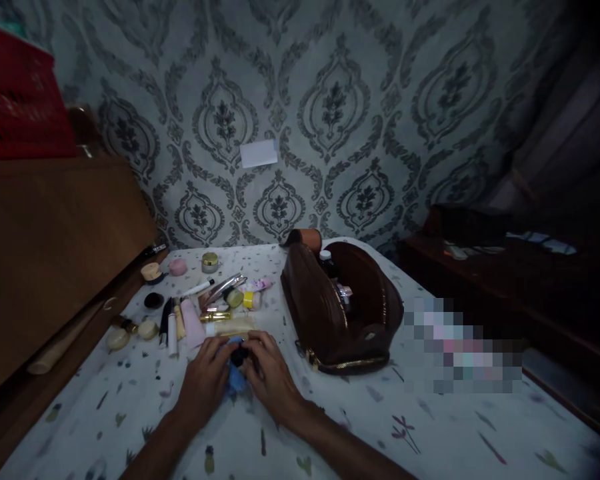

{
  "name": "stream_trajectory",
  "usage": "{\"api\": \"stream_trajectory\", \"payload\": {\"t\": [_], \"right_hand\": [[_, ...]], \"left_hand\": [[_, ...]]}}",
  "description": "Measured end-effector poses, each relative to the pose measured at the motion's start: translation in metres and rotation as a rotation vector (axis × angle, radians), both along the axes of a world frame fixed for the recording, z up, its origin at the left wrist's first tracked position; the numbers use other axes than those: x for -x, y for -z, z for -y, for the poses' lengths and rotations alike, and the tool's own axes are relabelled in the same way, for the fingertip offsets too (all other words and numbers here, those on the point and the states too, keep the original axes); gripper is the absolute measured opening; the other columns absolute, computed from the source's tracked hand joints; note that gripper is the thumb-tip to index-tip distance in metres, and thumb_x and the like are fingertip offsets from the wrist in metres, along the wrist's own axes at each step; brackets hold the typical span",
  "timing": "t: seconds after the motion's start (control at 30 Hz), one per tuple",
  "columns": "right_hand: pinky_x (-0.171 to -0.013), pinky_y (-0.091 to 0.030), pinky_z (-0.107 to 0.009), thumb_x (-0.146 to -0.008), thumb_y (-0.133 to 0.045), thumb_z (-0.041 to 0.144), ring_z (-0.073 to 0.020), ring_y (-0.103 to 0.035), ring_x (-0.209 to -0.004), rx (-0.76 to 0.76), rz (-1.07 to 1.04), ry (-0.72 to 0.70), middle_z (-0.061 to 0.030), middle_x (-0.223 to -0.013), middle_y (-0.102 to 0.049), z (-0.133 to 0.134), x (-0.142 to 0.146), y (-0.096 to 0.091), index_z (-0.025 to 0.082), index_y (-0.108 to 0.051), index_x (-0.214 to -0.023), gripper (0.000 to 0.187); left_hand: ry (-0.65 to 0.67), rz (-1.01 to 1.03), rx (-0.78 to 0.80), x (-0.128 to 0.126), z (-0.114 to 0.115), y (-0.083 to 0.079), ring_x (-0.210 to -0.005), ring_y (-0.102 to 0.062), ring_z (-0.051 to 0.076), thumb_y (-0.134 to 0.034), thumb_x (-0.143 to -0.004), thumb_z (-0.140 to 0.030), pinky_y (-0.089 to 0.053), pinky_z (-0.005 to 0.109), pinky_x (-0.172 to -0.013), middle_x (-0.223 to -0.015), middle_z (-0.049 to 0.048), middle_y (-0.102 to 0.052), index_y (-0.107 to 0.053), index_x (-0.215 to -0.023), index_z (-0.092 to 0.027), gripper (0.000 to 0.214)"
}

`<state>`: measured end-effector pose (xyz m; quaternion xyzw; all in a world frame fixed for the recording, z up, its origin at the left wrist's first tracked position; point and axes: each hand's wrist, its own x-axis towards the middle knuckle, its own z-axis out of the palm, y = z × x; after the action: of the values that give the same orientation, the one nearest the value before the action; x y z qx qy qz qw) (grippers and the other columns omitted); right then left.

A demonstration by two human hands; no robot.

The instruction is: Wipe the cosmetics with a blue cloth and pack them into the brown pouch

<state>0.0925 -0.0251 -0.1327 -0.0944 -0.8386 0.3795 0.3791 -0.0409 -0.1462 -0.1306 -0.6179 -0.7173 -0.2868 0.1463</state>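
Note:
My left hand [206, 373] and my right hand [273, 377] meet low in the middle of the table. A crumpled blue cloth [237, 381] lies between them, with the fingers of my left hand closed on it. A small black item [239, 357] is pinched in my right hand against the cloth; its kind is too dark to make out. Just beyond my fingers lies a pale tube [233, 326]. Right of my hands stands an unzipped brown cosmetic bag [314, 310], with a white-capped bottle [326, 257] and other items inside.
Left of the bag lie several cosmetics, among them a pink tube [193, 323], a gold tube [216, 317], a yellow-banded jar [253, 301] and a gold-lidded jar [210, 263]. A brown wooden box [55, 247] borders the left side. A patterned wall rises behind the table.

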Motion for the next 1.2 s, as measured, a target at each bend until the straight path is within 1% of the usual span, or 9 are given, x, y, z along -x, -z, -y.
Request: {"api": "stream_trajectory", "payload": {"t": [0.13, 0.3, 0.4, 0.5, 0.63, 0.73, 0.83, 1.0, 1.2], "right_hand": [[-0.093, -0.051, -0.038, -0.085, -0.048, 0.007, -0.0214, -0.059, -0.109, 0.078, -0.015, 0.007, -0.0106, -0.112, -0.060, -0.003, -0.003, 0.007, 0.018, -0.061, -0.105, 0.026], [-0.090, -0.051, -0.036, -0.080, -0.050, 0.004, -0.0207, -0.061, -0.102, 0.149, -0.004, 0.024, -0.0084, -0.105, -0.062, -0.004, -0.005, 0.003, 0.018, -0.062, -0.100, 0.027], [-0.091, -0.050, -0.036, -0.076, -0.051, 0.001, -0.0210, -0.060, -0.102, 0.154, -0.005, 0.035, -0.0082, -0.104, -0.061, -0.002, -0.004, 0.004, 0.018, -0.062, -0.098, 0.031], [-0.089, -0.050, -0.036, -0.073, -0.053, 0.000, -0.0208, -0.059, -0.099, 0.156, 0.005, 0.055, -0.0071, -0.100, -0.060, -0.001, -0.004, 0.005, 0.018, -0.061, -0.095, 0.030], [-0.088, -0.050, -0.033, -0.075, -0.054, 0.002, -0.0200, -0.059, -0.099, 0.183, 0.003, 0.078, -0.0056, -0.099, -0.060, -0.001, -0.004, 0.005, 0.020, -0.062, -0.094, 0.028], [-0.089, -0.051, -0.034, -0.075, -0.056, 0.003, -0.0206, -0.059, -0.100, 0.217, 0.008, 0.093, -0.0058, -0.100, -0.060, -0.002, -0.004, 0.005, 0.021, -0.064, -0.093, 0.027], [-0.090, -0.051, -0.035, -0.073, -0.057, 0.003, -0.0211, -0.060, -0.100, 0.250, 0.012, 0.104, -0.0061, -0.101, -0.060, -0.003, -0.004, 0.007, 0.020, -0.064, -0.093, 0.027], [-0.085, -0.051, -0.031, -0.071, -0.056, 0.003, -0.0181, -0.062, -0.091, 0.299, -0.017, 0.131, -0.0033, -0.096, -0.061, -0.007, -0.004, 0.009, 0.021, -0.064, -0.090, 0.028], [-0.075, -0.053, -0.028, -0.071, -0.053, 0.003, -0.0170, -0.062, -0.086, 0.443, -0.059, 0.209, -0.0024, -0.092, -0.061, -0.016, 0.003, 0.014, 0.019, -0.062, -0.093, 0.029]], "left_hand": [[0.001, 0.081, -0.032, 0.002, 0.002, -0.004, -0.104, -0.061, 0.023, -0.041, -0.093, -0.016, -0.055, 0.038, -0.087, -0.112, 0.0100, -0.066, -0.062, -0.117, -0.022, 0.032], [-0.005, 0.139, -0.044, 0.005, -0.003, -0.022, -0.105, -0.062, 0.023, -0.040, -0.096, -0.022, -0.053, 0.038, -0.091, -0.109, 0.0097, -0.067, -0.062, -0.114, -0.020, 0.029], [-0.029, 0.073, -0.057, 0.010, -0.021, -0.035, -0.112, -0.060, 0.024, -0.039, -0.096, -0.024, -0.050, 0.041, -0.095, -0.116, 0.0097, -0.065, -0.061, -0.119, -0.022, 0.032], [-0.036, -0.017, -0.038, 0.019, -0.054, -0.043, -0.117, -0.057, 0.026, -0.038, -0.095, -0.025, -0.048, 0.043, -0.099, -0.121, 0.0098, -0.063, -0.057, -0.126, -0.023, 0.036], [-0.039, -0.146, 0.096, 0.032, -0.103, -0.039, -0.126, -0.051, 0.031, -0.041, -0.091, -0.022, -0.043, 0.048, -0.104, -0.131, 0.0150, -0.057, -0.053, -0.131, -0.017, 0.042], [0.024, -0.188, 0.288, 0.039, -0.125, -0.034, -0.129, -0.047, 0.033, -0.046, -0.086, -0.018, -0.041, 0.049, -0.106, -0.133, 0.0171, -0.055, -0.051, -0.132, -0.014, 0.047], [0.046, -0.211, 0.408, 0.040, -0.132, -0.035, -0.126, -0.048, 0.032, -0.051, -0.083, -0.015, -0.042, 0.047, -0.105, -0.129, 0.0174, -0.055, -0.049, -0.132, -0.013, 0.050], [-0.105, -0.285, 0.537, 0.029, -0.139, -0.047, -0.114, -0.054, 0.032, -0.049, -0.082, -0.010, -0.047, 0.045, -0.092, -0.120, 0.0184, -0.055, -0.051, -0.126, -0.012, 0.044], [-0.105, -0.270, 0.558, 0.026, -0.142, -0.052, -0.106, -0.058, 0.028, -0.047, -0.086, -0.014, -0.049, 0.040, -0.085, -0.114, 0.0149, -0.058, -0.052, -0.124, -0.015, 0.038]]}}
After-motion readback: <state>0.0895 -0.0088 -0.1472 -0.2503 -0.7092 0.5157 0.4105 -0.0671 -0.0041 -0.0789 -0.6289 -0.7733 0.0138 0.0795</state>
